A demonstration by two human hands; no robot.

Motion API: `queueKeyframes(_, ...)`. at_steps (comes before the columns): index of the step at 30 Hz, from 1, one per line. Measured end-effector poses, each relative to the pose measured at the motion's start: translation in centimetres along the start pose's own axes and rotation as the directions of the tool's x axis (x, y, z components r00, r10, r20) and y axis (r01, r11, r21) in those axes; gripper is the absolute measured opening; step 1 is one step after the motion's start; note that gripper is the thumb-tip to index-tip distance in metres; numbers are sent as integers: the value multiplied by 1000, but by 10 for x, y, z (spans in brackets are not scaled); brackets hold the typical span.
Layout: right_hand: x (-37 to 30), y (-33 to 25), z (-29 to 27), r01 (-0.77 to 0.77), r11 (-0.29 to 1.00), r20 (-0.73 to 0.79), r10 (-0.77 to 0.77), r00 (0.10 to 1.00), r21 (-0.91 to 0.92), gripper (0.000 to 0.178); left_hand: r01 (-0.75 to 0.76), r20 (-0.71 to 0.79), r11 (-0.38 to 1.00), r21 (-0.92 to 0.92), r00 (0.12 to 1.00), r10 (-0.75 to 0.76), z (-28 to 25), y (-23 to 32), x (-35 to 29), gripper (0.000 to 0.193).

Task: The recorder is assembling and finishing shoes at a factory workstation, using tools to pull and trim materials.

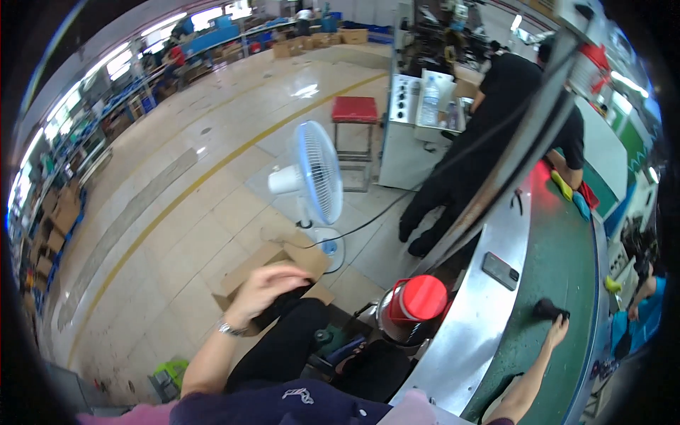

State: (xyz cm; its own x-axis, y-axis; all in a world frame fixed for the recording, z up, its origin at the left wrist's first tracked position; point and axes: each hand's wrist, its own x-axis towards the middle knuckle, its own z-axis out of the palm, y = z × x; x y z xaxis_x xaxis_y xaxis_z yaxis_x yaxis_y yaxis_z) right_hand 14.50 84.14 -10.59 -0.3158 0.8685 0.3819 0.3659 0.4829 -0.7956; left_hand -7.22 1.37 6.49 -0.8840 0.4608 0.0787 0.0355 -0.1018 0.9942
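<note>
Left hand (265,287), lower centre: fingers curled narrow over a dark item in the cardboard box (280,265). Right hand (557,329), lower right: fingers touching a black object (547,309) on the green surface (567,262); grip unclear.

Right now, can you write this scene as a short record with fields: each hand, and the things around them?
left hand: left hand reaches down into an open cardboard box on the floor, touching a dark item in it; whether the grip is closed cannot be told
right hand: right hand stretched onto the green conveyor belt, fingertips at a small black object, not closed around it
near the belt: phone on the metal rim, red-lidded jug below
floor: white standing fan, red stool
others: person in black standing at the belt
</note>
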Motion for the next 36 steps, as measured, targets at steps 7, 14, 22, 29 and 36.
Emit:
queueKeyframes(7, -92, -104, -86, -28, 999, 14, 28, 999, -22, 50, -276, 503, 719, -638, 557, 661, 102, 127, -1, 26)
queueKeyframes(14, -193, -263, -154, -59, 961, 153, 17, 988, 270, 44, -276, 466, 561, -780, 341, 816, 95, 161, -28, 15)
queueKeyframes(22, -289, -429, -171, 248, 902, 158, -319, 934, 354, 21, -267, 403, 428, -863, 148, 903, 128, 172, -26, 14)
queueKeyframes(29, -347, -496, -153, 122, 798, 282, -346, 895, 590, 13, -662, 850, 746, -74, 349, 394, 161, 87, -15, 109)
queueKeyframes(36, -383, -452, -106, -190, 817, 558, -184, 809, 545, 17, -134, 854, 947, -292, 409, 322, 178, 1, -49, 119)
